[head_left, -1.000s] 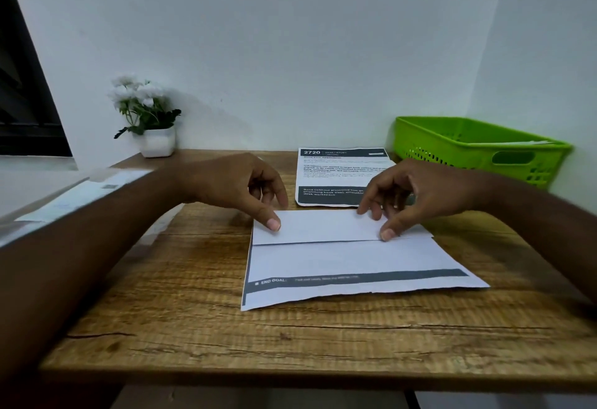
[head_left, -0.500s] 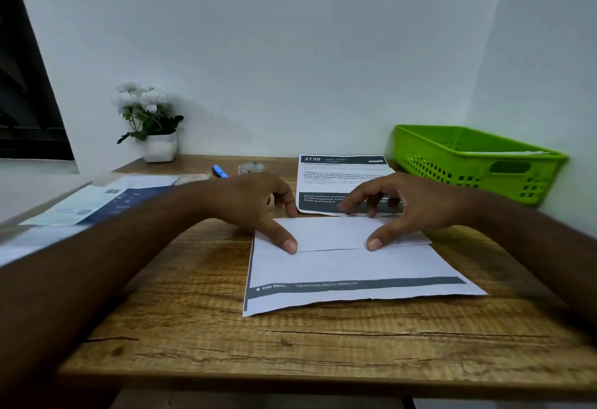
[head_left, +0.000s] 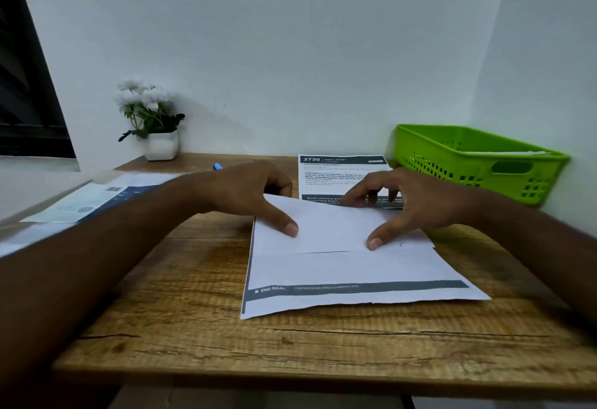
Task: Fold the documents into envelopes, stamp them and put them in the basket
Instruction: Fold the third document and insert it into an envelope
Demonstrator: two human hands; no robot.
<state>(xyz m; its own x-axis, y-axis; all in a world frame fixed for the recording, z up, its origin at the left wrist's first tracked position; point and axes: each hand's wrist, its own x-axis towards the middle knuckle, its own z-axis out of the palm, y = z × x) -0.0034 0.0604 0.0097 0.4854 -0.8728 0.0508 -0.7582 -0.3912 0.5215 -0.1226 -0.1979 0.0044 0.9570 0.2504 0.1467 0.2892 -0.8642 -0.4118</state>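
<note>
A white document point(head_left: 355, 273) with a dark "END GOAL" bar lies on the wooden desk point(head_left: 226, 344), its top part folded down into a flap point(head_left: 329, 227). My left hand point(head_left: 239, 189) holds the flap's left side, thumb on top and fingers curled behind the fold. My right hand point(head_left: 420, 202) presses on the right side, with its thumb near the flap's edge and its spread fingers on the far crease. A green basket point(head_left: 478, 163) stands at the back right with white paper inside.
A second printed document point(head_left: 336, 173) headed "2720" lies behind my hands. Blue-and-white papers point(head_left: 97, 198) lie at the left edge, partly hidden by my left arm. A blue pen point(head_left: 218, 166) and a white flower pot point(head_left: 160, 145) stand at the back left.
Both thumbs have slid inward along the flap toward its middle. My right fingers have spread out on the far crease. The flap's left part has lifted slightly.
</note>
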